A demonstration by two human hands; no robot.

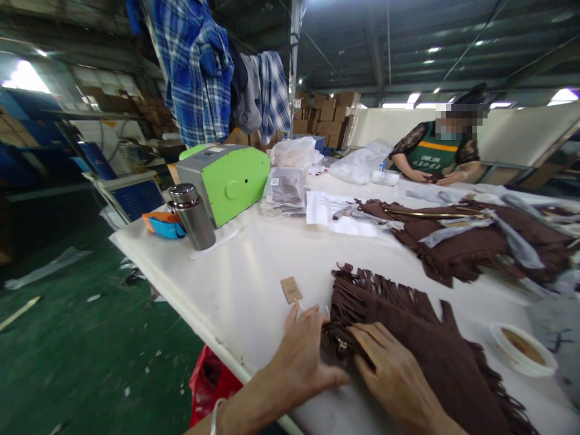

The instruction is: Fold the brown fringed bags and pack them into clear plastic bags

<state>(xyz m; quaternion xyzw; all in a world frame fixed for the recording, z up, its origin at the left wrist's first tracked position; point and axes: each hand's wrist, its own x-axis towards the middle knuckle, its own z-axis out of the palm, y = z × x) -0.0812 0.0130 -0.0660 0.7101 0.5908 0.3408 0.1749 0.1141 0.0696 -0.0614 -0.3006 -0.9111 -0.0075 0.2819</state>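
A brown fringed garment (408, 338) lies on the white table (244, 272) in front of me. My left hand (301, 353) rests flat beside its near corner, fingers stretched toward a small brown paper tag (290, 289). My right hand (392, 368) lies flat on the garment, fingers extended over the fabric near a small metal piece (341, 345) at its edge.
More brown fringed garments (475, 241) and plastic bags are piled further back. A green-and-grey machine (224, 181), a steel flask (193, 216), packed bags (285, 192) and a tape roll (523, 349) stand on the table. A co-worker (435, 154) works at the far end.
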